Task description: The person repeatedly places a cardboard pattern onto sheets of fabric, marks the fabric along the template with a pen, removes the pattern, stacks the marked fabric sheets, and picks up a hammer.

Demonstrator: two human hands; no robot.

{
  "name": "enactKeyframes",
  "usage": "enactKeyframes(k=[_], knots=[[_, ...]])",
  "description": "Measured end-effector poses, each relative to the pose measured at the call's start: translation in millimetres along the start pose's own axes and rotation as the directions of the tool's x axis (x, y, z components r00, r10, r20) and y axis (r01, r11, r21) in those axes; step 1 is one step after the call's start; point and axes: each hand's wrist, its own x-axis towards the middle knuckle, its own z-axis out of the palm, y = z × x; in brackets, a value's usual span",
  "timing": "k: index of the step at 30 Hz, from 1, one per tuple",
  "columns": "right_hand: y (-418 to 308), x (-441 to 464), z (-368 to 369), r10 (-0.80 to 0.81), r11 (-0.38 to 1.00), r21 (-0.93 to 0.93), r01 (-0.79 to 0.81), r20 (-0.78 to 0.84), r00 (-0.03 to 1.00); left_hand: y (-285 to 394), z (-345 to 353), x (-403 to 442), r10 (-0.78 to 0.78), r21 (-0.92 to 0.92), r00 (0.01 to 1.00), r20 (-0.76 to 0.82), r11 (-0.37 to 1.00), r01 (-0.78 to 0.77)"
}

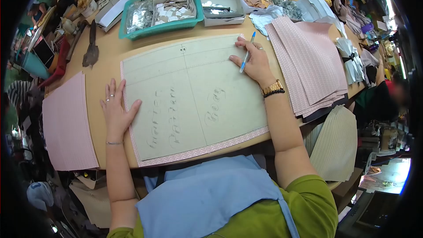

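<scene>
A pale green card pattern with handwriting and ruled lines lies on the table, over a pink woven-textured sheet whose border shows along the front and left edges. My left hand rests with spread fingers at the card's left edge. At the far right corner, my right hand holds a blue pen between its fingers, with fingertips by the card. The pen slants across the hand; whether its tip touches anything, I cannot tell.
Stacked pink sheets lie on the right, and another pink piece on the left. A teal basket of small pieces and an open grey box stand behind. A dark tool lies back left. A person is at right.
</scene>
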Motion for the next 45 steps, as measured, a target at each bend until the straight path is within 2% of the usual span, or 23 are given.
enactKeyframes(k=[4, 6, 8, 12, 21, 27, 30, 33, 36, 37, 38, 40, 43, 45], knots=[[-0.4, 0.1, 0.9, -0.011, 0.999, -0.040, 0.010, -0.016, 1.000, -1.6, 0.7, 0.3, 0.015, 0.015, 1.000, -0.006, 1.000, -0.015], [-1.8, 1.4, 0.0, 0.079, 0.997, 0.010, -0.079, 0.048, 0.996, -6.0, 7.0, 0.6, 0.035, 0.007, 0.999, -0.017, 0.999, -0.035], [-1.7, 1.8, 1.6, 0.033, 0.996, 0.081, -0.034, 0.018, 0.999, -6.3, 5.5, 0.3, 0.026, 0.026, 0.999, -0.022, 0.999, -0.025], [0.7, 2.1, 4.9, -0.001, 0.996, 0.092, 0.000, 0.019, 1.000, -3.4, 2.8, -0.5, 0.011, 0.015, 1.000, -0.025, 1.000, -0.010], [6.0, 1.5, 7.9, 0.027, 0.989, 0.142, -0.030, 0.023, 0.999, -2.6, 2.3, -1.8, 0.013, -0.006, 0.998, -0.056, 1.000, -0.013], [23.3, 3.7, 13.3, -0.005, 0.985, 0.175, -0.002, 0.041, 0.999, -2.5, 3.6, -2.5, 0.032, 0.060, 0.997, -0.076, 0.998, -0.027], [24.4, 6.7, 13.8, -0.037, 0.979, 0.202, 0.026, 0.052, 0.998, -3.4, -1.2, 0.7, 0.229, 0.073, 0.951, -0.209, 0.973, -0.218], [24.9, 7.8, 13.1, -0.051, 0.980, 0.195, 0.037, 0.068, 0.996, -2.7, -5.3, 18.5, 0.466, 0.098, 0.881, 0.088, 0.876, -0.473], [30.7, 8.3, 15.6, -0.010, 0.963, 0.268, 0.000, 0.038, 0.999, 35.5, -28.5, 15.3, 0.262, 0.147, 0.903, 0.341, 0.934, -0.326], [32.1, 9.3, 14.8, 0.017, 0.951, 0.308, -0.023, 0.022, 1.000, 43.5, -36.4, 13.4, 0.245, 0.190, 0.897, 0.367, 0.924, -0.330], [34.8, 6.4, 9.7, 0.120, 0.889, 0.449, -0.090, -0.038, 0.992, 50.3, -42.7, 10.4, 0.229, 0.231, 0.890, 0.395, 0.913, -0.337], [27.6, 1.7, -7.0, 0.338, 0.691, 0.702, -0.170, -0.106, 0.935, 54.8, -42.0, 7.8, 0.214, 0.266, 0.888, 0.407, 0.902, -0.340], [-12.3, -16.4, -5.1, 0.287, 0.431, 0.882, -0.191, 0.067, 0.956, 53.5, -33.7, 10.5, 0.217, 0.251, 0.889, 0.403, 0.908, -0.335], [-108.6, -43.8, 4.8, 0.224, 0.524, 0.819, -0.234, 0.133, 0.966, 55.7, -35.4, 14.3, 0.214, 0.241, 0.879, 0.426, 0.909, -0.338]])
